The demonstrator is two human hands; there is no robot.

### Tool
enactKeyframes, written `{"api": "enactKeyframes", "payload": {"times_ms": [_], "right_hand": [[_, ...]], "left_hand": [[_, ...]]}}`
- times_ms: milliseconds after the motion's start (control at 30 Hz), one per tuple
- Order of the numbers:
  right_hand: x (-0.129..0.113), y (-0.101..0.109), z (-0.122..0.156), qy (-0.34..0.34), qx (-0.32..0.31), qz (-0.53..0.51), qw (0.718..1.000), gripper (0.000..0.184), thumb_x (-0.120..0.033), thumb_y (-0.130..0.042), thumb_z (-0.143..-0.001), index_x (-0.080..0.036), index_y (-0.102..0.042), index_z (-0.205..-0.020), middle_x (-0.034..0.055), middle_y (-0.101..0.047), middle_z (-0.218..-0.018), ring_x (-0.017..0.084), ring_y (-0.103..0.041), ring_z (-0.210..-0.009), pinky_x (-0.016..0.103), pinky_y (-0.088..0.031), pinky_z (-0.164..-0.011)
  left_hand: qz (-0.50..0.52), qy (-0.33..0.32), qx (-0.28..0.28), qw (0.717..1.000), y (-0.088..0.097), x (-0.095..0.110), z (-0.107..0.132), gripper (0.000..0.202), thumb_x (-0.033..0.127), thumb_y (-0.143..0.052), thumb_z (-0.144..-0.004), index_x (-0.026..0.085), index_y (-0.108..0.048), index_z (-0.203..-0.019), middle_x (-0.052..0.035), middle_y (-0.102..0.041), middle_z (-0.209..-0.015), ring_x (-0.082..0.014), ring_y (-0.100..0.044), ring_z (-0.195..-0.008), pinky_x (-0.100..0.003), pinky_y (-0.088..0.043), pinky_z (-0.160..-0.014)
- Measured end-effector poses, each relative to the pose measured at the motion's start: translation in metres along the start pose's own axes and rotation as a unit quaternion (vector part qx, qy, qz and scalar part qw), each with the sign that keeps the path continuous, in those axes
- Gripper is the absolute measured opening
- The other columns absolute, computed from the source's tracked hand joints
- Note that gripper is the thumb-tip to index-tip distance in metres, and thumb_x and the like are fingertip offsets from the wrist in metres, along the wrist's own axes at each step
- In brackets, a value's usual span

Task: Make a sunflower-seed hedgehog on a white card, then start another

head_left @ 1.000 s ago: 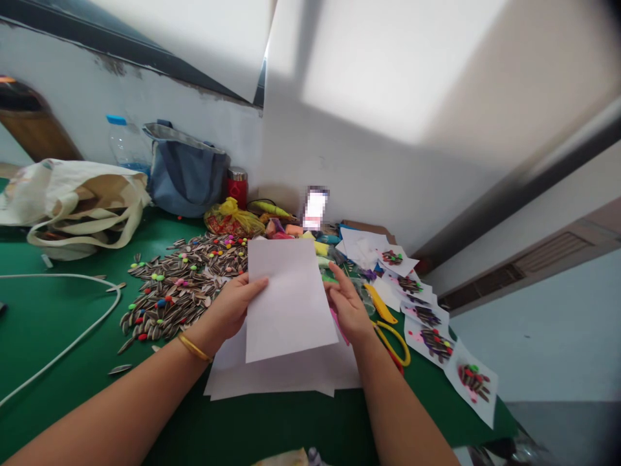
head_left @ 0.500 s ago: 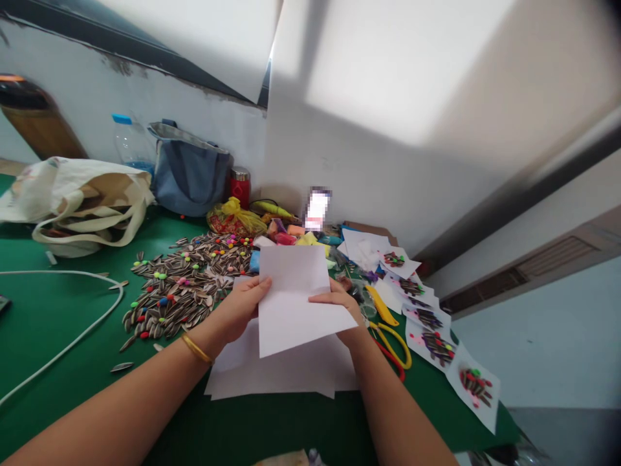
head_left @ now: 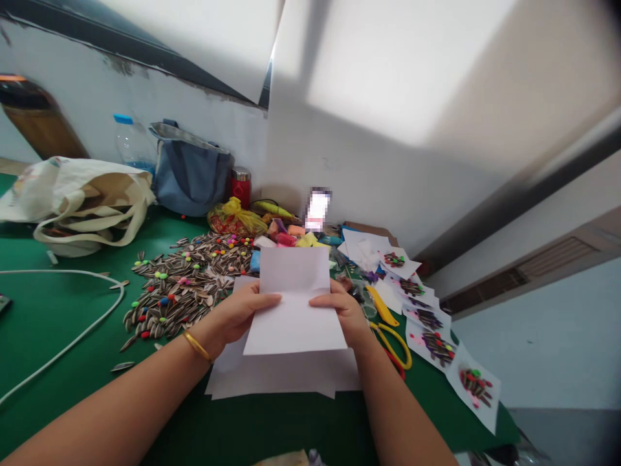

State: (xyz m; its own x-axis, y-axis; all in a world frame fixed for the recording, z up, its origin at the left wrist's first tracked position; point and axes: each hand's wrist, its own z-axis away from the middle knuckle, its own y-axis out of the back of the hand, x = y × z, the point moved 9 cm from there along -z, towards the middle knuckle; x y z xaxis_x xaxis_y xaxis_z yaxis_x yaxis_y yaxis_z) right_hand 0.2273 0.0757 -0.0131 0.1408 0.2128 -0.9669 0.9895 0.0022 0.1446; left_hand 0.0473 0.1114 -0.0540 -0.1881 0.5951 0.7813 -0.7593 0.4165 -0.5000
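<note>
Between my two hands is a sheet of white paper, held up and bent across its middle. My left hand grips its left edge, thumb on top. My right hand grips the right edge the same way; the fingers of both hands are mostly hidden behind the sheet. Beneath it, more white sheets lie on the green tabletop. Left of the paper spreads a pile of striped sunflower seeds with bright coloured pieces mixed in.
Scissors with yellow and red handles and a yellow utility knife lie to the right. Beyond them are several paper sheets decorated with seeds. A blue bag, red flask and bright phone stand behind. A white cable curves at left.
The held sheet has levelled, its lower edge now nearly straight across. My left thumb has slid inward onto the paper, and the right hand has shifted slightly.
</note>
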Motion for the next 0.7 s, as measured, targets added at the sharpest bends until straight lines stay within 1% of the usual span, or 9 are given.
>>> {"api": "enactKeyframes", "payload": {"times_ms": [133, 233, 300, 400, 467, 533, 567, 633, 700], "right_hand": [[0.004, -0.003, 0.0, -0.011, -0.012, 0.008, 1.0, 0.025, -0.043, -0.087, -0.066, -0.029, -0.081, -0.086, 0.0064, -0.062, -0.125, 0.03, -0.061, -0.114, 0.043, -0.051, -0.098], [0.0, 0.0, 0.0, 0.013, -0.002, 0.019, 1.0, 0.023, -0.045, -0.087, -0.066, -0.028, -0.081, -0.081, 0.0074, -0.065, -0.115, 0.029, -0.064, -0.106, 0.043, -0.051, -0.097], [-0.005, 0.001, -0.001, 0.035, -0.012, 0.031, 0.999, 0.021, -0.044, -0.086, -0.069, -0.029, -0.081, -0.083, 0.0072, -0.064, -0.116, 0.028, -0.063, -0.108, 0.042, -0.049, -0.097], [-0.008, -0.001, 0.0, 0.046, -0.033, 0.051, 0.997, 0.021, -0.045, -0.084, -0.071, -0.029, -0.081, -0.085, 0.0069, -0.064, -0.117, 0.028, -0.061, -0.109, 0.041, -0.049, -0.095], [-0.007, 0.002, -0.001, 0.052, -0.014, 0.066, 0.996, 0.023, -0.048, -0.078, -0.076, -0.026, -0.08, -0.081, 0.0072, -0.067, -0.107, 0.027, -0.062, -0.102, 0.04, -0.049, -0.092], [-0.003, 0.011, -0.001, 0.047, 0.041, 0.072, 0.995, 0.028, -0.05, -0.071, -0.082, -0.024, -0.079, -0.082, 0.0066, -0.068, -0.096, 0.026, -0.062, -0.095, 0.04, -0.048, -0.089], [0.0, 0.016, -0.001, 0.036, 0.074, 0.07, 0.994, 0.029, -0.05, -0.069, -0.083, -0.023, -0.078, -0.085, 0.0063, -0.069, -0.094, 0.026, -0.062, -0.093, 0.04, -0.048, -0.089], [0.007, 0.023, 0.0, 0.006, 0.13, 0.061, 0.99, 0.031, -0.05, -0.068, -0.084, -0.021, -0.076, -0.09, 0.0063, -0.069, -0.094, 0.026, -0.062, -0.092, 0.039, -0.049, -0.087], [0.01, 0.024, 0.001, -0.009, 0.153, 0.056, 0.987, 0.032, -0.05, -0.067, -0.084, -0.019, -0.076, -0.09, 0.0066, -0.07, -0.094, 0.025, -0.062, -0.091, 0.038, -0.049, -0.085]], "left_hand": [[0.008, 0.013, -0.01, 1.0, -0.007, -0.001, 0.003, 0.054, 0.024, -0.086, -0.064, 0.013, -0.067, -0.113, -0.0132, -0.077, -0.096, -0.0245, -0.073, -0.076, -0.033, -0.058, -0.068], [-0.013, 0.007, 0.045, 0.999, 0.001, 0.001, 0.003, 0.038, 0.024, -0.085, -0.066, 0.012, -0.071, -0.1, -0.011, -0.077, -0.088, -0.0203, -0.071, -0.068, -0.027, -0.055, -0.059], [-0.022, 0.008, 0.066, 0.998, 0.005, 0.001, 0.003, 0.032, 0.028, -0.083, -0.069, 0.012, -0.073, -0.095, -0.0109, -0.077, -0.085, -0.0192, -0.069, -0.066, -0.026, -0.054, -0.056], [-0.029, 0.007, 0.04, 0.999, 0.005, -0.001, 0.0, 0.035, 0.031, -0.083, -0.069, 0.013, -0.073, -0.096, -0.0112, -0.077, -0.089, -0.0206, -0.07, -0.07, -0.028, -0.055, -0.059], [-0.06, -0.009, 0.036, 0.998, 0.006, -0.001, -0.001, 0.034, 0.03, -0.085, -0.066, 0.014, -0.074, -0.094, -0.0096, -0.076, -0.088, -0.0199, -0.069, -0.071, -0.027, -0.054, -0.06], [-0.084, -0.041, 0.031, 0.995, 0.005, 0.003, -0.002, 0.035, 0.03, -0.084, -0.067, 0.016, -0.075, -0.097, -0.0086, -0.076, -0.092, -0.0207, -0.07, -0.08, -0.026, -0.054, -0.065], [-0.081, -0.063, 0.018, 0.995, 0.001, 0.006, -0.002, 0.036, 0.034, -0.082, -0.07, 0.019, -0.074, -0.102, -0.0087, -0.076, -0.1, -0.0224, -0.069, -0.091, -0.028, -0.055, -0.071], [-0.041, -0.105, -0.032, 0.993, -0.011, 0.012, 0.001, 0.046, 0.049, -0.072, -0.079, 0.026, -0.069, -0.118, -0.0088, -0.07, -0.123, -0.0268, -0.063, -0.115, -0.035, -0.055, -0.088], [-0.009, -0.141, -0.076, 0.987, -0.022, 0.018, 0.005, 0.061, 0.067, -0.063, -0.08, 0.028, -0.064, -0.127, -0.0096, -0.061, -0.139, -0.0304, -0.054, -0.129, -0.041, -0.05, -0.098]]}}
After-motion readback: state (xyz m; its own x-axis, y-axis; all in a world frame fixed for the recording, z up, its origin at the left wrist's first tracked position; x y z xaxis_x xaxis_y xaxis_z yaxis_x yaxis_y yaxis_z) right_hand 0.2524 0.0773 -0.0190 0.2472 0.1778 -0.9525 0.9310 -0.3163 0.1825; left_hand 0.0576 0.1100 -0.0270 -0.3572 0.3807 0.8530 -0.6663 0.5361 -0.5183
